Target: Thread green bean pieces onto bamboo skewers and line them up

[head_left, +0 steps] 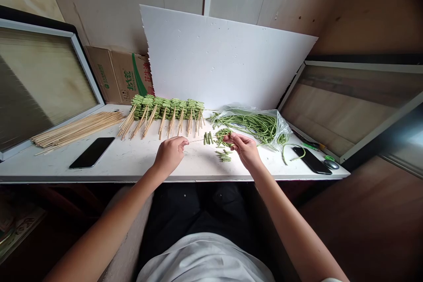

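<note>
My left hand [170,153] pinches a thin bamboo skewer [195,140] that points right and carries a few green bean pieces [208,138]. Fingers of my right hand [243,147] are closed on a small cut bean piece [227,137] just right of the skewer's tip. More cut bean pieces [224,156] lie on the white table [132,163] between my hands. A row of finished bean skewers [165,112] lies behind them.
A pile of bare skewers [77,128] and a black phone [92,152] lie at left. Long green beans on a plastic bag [261,125] sit at right, with a second phone [312,160] and scissors [309,144]. A white foam board [224,59] and cardboard box [120,75] stand behind.
</note>
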Demonstrator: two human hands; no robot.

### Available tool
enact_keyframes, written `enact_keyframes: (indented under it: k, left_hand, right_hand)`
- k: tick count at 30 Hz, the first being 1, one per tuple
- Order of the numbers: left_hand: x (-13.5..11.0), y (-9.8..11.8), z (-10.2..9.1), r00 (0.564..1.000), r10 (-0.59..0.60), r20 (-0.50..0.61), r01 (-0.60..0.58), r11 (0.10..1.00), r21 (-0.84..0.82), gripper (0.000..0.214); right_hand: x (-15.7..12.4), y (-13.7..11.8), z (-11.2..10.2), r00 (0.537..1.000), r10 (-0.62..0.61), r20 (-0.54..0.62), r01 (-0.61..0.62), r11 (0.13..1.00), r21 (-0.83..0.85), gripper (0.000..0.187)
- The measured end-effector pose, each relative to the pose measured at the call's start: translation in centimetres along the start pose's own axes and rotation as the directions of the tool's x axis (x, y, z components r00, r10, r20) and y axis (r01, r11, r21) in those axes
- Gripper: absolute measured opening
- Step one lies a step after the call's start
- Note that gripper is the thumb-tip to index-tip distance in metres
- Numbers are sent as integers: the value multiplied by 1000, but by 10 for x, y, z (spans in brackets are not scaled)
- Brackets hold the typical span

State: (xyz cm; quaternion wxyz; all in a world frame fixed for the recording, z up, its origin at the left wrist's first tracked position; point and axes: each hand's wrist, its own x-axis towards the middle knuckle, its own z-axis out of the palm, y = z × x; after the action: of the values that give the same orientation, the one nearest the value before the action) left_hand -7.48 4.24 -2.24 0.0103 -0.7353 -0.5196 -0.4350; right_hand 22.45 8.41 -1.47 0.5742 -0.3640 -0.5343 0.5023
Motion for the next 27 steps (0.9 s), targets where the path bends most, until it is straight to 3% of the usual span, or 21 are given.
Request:
enact_keyframes:
  k: [8,19,27]
  left_hand:
    - [0,3,-4,1000,21,-22,-20,999,38,30]
    - [-3,10,1,1000,-5,-11,3,995,-95,30]
    - [-4,10,3,1000,-21,13,22,994,-103,34]
  right_hand:
    - [-6,2,8,1000,-25,-14,25,1000,-7,32]
    - [-2,3,8,988,36,-150,-23,996,87,42]
    - [-4,10,10,984,-113,-135,113,994,-9,33]
